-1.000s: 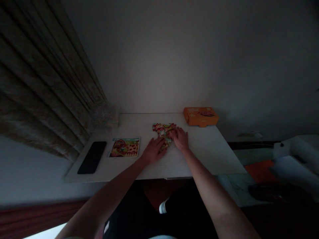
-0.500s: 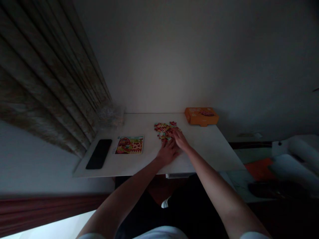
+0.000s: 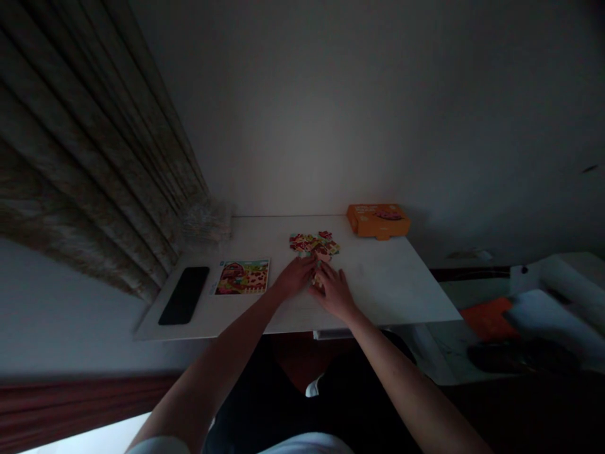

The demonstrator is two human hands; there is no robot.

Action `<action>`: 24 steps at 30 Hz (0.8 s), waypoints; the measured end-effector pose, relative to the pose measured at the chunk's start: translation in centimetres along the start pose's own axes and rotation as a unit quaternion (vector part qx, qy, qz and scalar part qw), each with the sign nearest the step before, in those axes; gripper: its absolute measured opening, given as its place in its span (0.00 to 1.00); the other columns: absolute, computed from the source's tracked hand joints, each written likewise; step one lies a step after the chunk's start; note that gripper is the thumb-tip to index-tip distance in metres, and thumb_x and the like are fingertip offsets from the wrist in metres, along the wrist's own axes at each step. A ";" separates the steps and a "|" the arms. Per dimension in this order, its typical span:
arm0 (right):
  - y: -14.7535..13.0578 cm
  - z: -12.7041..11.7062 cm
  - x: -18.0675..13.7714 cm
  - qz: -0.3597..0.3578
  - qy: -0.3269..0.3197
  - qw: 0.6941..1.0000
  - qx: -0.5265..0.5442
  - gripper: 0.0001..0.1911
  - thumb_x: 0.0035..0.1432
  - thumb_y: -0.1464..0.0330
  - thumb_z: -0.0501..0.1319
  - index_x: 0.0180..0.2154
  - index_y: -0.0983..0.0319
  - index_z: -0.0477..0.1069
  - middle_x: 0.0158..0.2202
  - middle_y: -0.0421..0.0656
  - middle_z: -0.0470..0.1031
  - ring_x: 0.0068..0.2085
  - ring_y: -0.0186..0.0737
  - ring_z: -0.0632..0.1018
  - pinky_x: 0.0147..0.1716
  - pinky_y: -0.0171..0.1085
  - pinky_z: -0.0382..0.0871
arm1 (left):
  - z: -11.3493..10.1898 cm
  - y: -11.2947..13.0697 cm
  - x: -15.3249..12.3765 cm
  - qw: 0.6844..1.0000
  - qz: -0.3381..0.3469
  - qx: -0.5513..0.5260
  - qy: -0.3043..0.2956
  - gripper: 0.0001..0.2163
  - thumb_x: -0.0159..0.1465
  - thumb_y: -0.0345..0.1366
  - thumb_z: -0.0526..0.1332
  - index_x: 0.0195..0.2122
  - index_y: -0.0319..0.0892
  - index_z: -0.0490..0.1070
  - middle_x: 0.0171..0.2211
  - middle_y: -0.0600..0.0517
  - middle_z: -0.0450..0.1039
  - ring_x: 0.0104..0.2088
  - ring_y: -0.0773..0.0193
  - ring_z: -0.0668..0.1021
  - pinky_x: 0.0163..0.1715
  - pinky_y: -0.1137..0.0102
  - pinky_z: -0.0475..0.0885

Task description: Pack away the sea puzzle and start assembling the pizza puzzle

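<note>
A small heap of colourful jigsaw puzzle pieces point(image 3: 309, 241) lies on the white table, red, green, yellow and pink. My left hand point(image 3: 295, 276) rests at the near left edge of the heap, fingers stretched out flat towards the pieces. Opposite it, my right hand point(image 3: 334, 291) has its fingers apart, with thumb and fingertips around a few pieces at the heap's near side. The fingertips of both hands almost meet, and some pieces are partly hidden under them. Left of the hands lies a farm picture card point(image 3: 242, 277) with a red barn.
A black phone point(image 3: 184, 295) lies at the table's left end. Crumpled clear plastic point(image 3: 207, 221) sits behind it, beside the curtain point(image 3: 108, 139). An orange box point(image 3: 379, 221) stands at the back right of the white table point(image 3: 392, 284), against the wall.
My left hand has moved up and left to the heap's left side. My right hand has drawn back towards me, uncovering pieces at the heap's right. The view has shifted slightly.
</note>
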State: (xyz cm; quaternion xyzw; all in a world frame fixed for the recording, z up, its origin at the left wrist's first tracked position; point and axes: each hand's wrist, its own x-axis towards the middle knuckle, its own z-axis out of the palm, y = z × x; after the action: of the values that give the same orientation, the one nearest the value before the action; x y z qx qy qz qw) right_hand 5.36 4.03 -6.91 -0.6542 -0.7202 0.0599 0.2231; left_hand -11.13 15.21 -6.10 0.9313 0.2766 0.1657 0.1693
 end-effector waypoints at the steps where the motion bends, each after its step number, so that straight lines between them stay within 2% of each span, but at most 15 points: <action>1: 0.7 -0.1 0.5 -0.001 0.004 1.000 0.007 0.27 0.71 0.55 0.56 0.67 0.55 0.64 0.70 0.54 0.64 0.69 0.57 0.65 0.68 0.66 0.52 | -0.1 0.0 -0.3 1.000 0.004 0.015 -0.006 0.20 0.75 0.34 0.51 0.65 0.45 0.69 0.68 0.43 0.68 0.68 0.58 0.69 0.70 0.53 0.60; 4: 3.3 -0.4 1.9 0.002 0.033 0.999 0.018 0.27 0.72 0.57 0.54 0.67 0.57 0.64 0.66 0.55 0.69 0.66 0.55 0.69 0.66 0.61 0.57 | -0.3 0.4 -1.2 0.998 -0.028 0.049 -0.015 0.20 0.76 0.40 0.51 0.66 0.45 0.67 0.69 0.43 0.66 0.69 0.56 0.68 0.71 0.51 0.57; 8: 5.6 -0.1 4.0 0.063 0.068 0.996 -0.016 0.25 0.73 0.57 0.52 0.66 0.58 0.66 0.64 0.55 0.71 0.65 0.58 0.69 0.64 0.62 0.57 | -0.7 0.8 -2.1 0.994 -0.068 0.082 -0.011 0.19 0.76 0.43 0.53 0.64 0.47 0.70 0.68 0.45 0.67 0.69 0.55 0.68 0.71 0.50 0.57; 12: 5.7 0.2 5.6 0.128 0.109 0.985 -0.036 0.26 0.74 0.56 0.49 0.66 0.57 0.66 0.68 0.56 0.67 0.66 0.61 0.67 0.64 0.68 0.55 | -1.4 0.4 -2.4 0.986 -0.118 0.111 0.030 0.16 0.76 0.41 0.52 0.58 0.49 0.75 0.64 0.46 0.72 0.66 0.55 0.71 0.72 0.50 0.56; 14: 5.4 0.0 5.9 0.092 0.098 0.990 -0.035 0.26 0.74 0.54 0.51 0.66 0.54 0.66 0.69 0.54 0.65 0.68 0.61 0.64 0.65 0.69 0.53 | -1.6 0.2 -2.4 0.978 -0.159 0.121 0.050 0.17 0.76 0.38 0.50 0.58 0.48 0.75 0.64 0.45 0.72 0.66 0.54 0.72 0.71 0.49 0.57; 16: 4.9 -0.3 5.9 0.013 0.056 0.998 -0.037 0.26 0.73 0.52 0.53 0.67 0.49 0.66 0.71 0.48 0.63 0.71 0.59 0.61 0.67 0.69 0.50 | -1.4 0.4 -2.3 0.980 -0.152 0.120 0.050 0.18 0.77 0.38 0.48 0.61 0.47 0.73 0.65 0.44 0.71 0.67 0.54 0.71 0.71 0.50 0.57; 19: 4.6 -0.6 5.8 -0.055 -0.004 0.997 -0.048 0.27 0.72 0.51 0.54 0.69 0.46 0.63 0.73 0.45 0.60 0.73 0.57 0.58 0.69 0.66 0.47 | -0.8 1.1 -2.0 0.993 -0.058 0.102 0.004 0.22 0.76 0.45 0.52 0.67 0.46 0.67 0.69 0.43 0.66 0.69 0.53 0.67 0.72 0.50 0.55; 21: 4.6 -0.5 5.9 -0.037 -0.007 0.998 -0.052 0.28 0.73 0.52 0.52 0.70 0.47 0.62 0.74 0.45 0.58 0.73 0.57 0.58 0.69 0.67 0.47 | -0.4 1.5 -1.7 0.994 -0.041 0.099 -0.023 0.26 0.74 0.50 0.55 0.70 0.46 0.63 0.71 0.42 0.62 0.71 0.49 0.64 0.72 0.47 0.54; 24: 5.1 0.1 6.5 0.057 0.041 0.996 -0.051 0.28 0.75 0.54 0.47 0.70 0.51 0.61 0.74 0.50 0.58 0.71 0.62 0.61 0.66 0.71 0.50 | -0.1 1.5 -1.0 0.987 -0.113 0.111 -0.012 0.26 0.75 0.49 0.52 0.71 0.47 0.61 0.72 0.41 0.60 0.72 0.46 0.63 0.71 0.43 0.53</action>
State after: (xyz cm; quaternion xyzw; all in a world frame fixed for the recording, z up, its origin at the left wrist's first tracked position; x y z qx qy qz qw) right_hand 9.73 11.03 -7.32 -0.7063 -0.6744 0.0093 0.2152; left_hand -11.24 13.46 -5.61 0.9089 0.3950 0.1024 0.0855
